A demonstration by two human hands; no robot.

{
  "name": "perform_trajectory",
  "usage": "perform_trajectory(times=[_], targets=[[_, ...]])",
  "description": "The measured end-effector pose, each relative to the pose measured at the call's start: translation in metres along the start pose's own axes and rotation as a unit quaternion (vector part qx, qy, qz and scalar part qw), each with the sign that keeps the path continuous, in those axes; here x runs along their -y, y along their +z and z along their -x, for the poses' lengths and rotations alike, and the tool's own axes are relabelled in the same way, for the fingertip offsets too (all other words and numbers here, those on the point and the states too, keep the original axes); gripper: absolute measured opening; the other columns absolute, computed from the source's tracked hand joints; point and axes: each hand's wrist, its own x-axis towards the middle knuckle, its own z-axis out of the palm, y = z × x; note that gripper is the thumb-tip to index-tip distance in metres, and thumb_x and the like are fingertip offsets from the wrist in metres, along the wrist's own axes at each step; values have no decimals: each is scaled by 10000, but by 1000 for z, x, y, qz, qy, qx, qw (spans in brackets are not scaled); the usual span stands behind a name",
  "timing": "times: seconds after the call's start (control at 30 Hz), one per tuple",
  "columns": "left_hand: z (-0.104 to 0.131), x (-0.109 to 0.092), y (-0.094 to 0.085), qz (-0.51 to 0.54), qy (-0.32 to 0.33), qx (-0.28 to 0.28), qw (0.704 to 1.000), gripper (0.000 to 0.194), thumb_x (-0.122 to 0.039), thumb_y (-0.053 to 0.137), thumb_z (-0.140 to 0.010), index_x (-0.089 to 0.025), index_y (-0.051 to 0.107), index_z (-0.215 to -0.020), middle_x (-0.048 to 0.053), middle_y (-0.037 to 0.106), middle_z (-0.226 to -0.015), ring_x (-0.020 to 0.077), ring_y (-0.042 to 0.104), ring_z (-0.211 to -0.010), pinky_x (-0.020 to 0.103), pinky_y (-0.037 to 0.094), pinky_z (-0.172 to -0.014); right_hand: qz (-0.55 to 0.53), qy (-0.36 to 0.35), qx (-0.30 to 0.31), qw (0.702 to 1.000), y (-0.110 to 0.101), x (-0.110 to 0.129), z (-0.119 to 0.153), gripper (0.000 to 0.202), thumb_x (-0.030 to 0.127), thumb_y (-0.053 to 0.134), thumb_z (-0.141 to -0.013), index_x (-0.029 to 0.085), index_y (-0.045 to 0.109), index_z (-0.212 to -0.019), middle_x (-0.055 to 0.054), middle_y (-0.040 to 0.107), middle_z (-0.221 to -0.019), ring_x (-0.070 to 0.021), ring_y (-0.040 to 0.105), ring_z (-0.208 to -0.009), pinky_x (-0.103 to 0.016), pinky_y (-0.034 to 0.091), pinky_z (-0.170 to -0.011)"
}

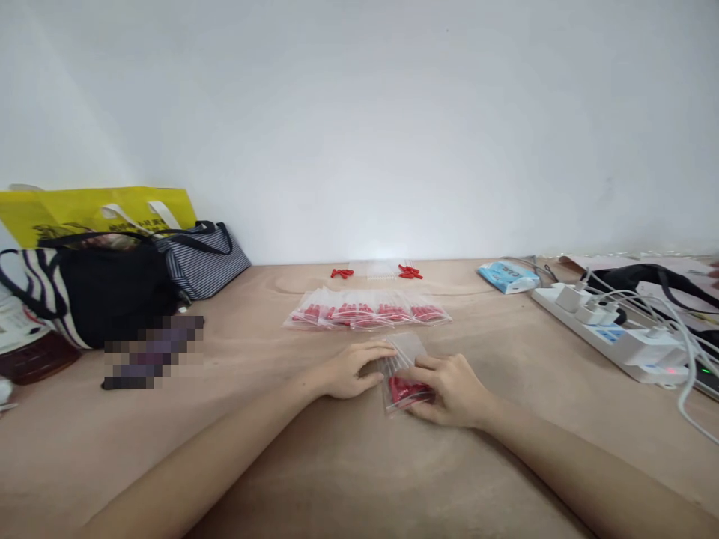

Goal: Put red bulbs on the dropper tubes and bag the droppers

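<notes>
Between my hands, just above or on the table, is a clear zip bag (405, 346) with small red pieces (407, 392) inside at its near end. My left hand (355, 370) grips the bag's left edge between thumb and fingers. From the right, my right hand (449, 391) holds the bag over the red pieces, thumb below and fingers on top. Beyond my hands lies a row of overlapping filled clear bags (368, 308), each with red pieces in it. What kind the red pieces are is too small to tell.
Two loose piles of red pieces, left (341, 273) and right (410, 272), lie by the wall with clear bags (375, 269) between them. A power strip (618, 340) with cables and a blue packet (507, 276) are at right. A black bag (112, 288), striped bag (202, 258) and yellow bag (129, 202) stand left.
</notes>
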Motion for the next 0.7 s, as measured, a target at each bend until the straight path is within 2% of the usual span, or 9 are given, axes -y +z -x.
perform_trajectory(times=[0.07,0.13,0.2,0.27,0.37,0.47,0.53,0.7], targets=[[-5,3,0,-4,3,-11,1000,371,-142,466,-785,-192,498,-1152,70,471,-1249,186,431,-1154,345,347,-980,24,7,-13,1000,4,5,-2,285,377,497,-757,266,595,-1001,-10,610,-766,-123,551,-660,-227,278,-523],[-3,1,2,-10,-8,-58,998,323,-143,442,-798,-187,528,-1106,74,498,-1206,182,464,-1113,334,375,-949,40,26,-34,998,10,7,-5,252,345,471,-781,266,616,-972,-11,600,-759,-112,540,-634,-226,283,-527],[2,-3,3,-14,-22,-107,994,253,-180,443,-811,-179,550,-1041,74,548,-1105,179,513,-1027,319,416,-889,52,49,-61,996,17,7,-9,229,314,456,-797,256,638,-923,-16,591,-767,-101,530,-616,-224,285,-523],[9,-8,4,-20,-24,-125,992,190,-245,484,-804,-167,556,-962,65,582,-981,174,549,-914,301,447,-814,58,56,-81,993,21,5,-13,214,279,453,-804,248,649,-884,-22,589,-792,-101,530,-635,-220,290,-526],[13,-11,6,-46,-14,-127,991,186,-311,529,-781,-158,546,-887,52,588,-861,165,553,-796,284,459,-729,57,31,-92,994,25,0,-16,198,245,454,-813,236,648,-850,-23,592,-791,-107,535,-675,-220,302,-544],[9,-8,10,-81,19,-126,989,176,-309,505,-799,-156,558,-868,58,590,-849,161,550,-778,273,455,-705,47,3,-94,994,26,-5,-16,181,247,457,-821,230,637,-821,-13,599,-771,-113,541,-705,-224,303,-551],[5,-5,13,-104,46,-118,987,175,-292,462,-827,-161,578,-822,58,600,-828,153,555,-760,264,454,-694,44,4,-95,995,25,-7,-16,180,277,458,-825,221,625,-786,-9,601,-757,-110,542,-695,-224,300,-550],[2,-6,16,-212,80,-106,968,347,-263,336,-887,-158,577,-661,51,580,-683,139,539,-631,254,444,-589,79,31,-103,991,24,-5,-17,217,321,450,-820,189,573,-699,-13,585,-684,-112,528,-634,-236,275,-546]])
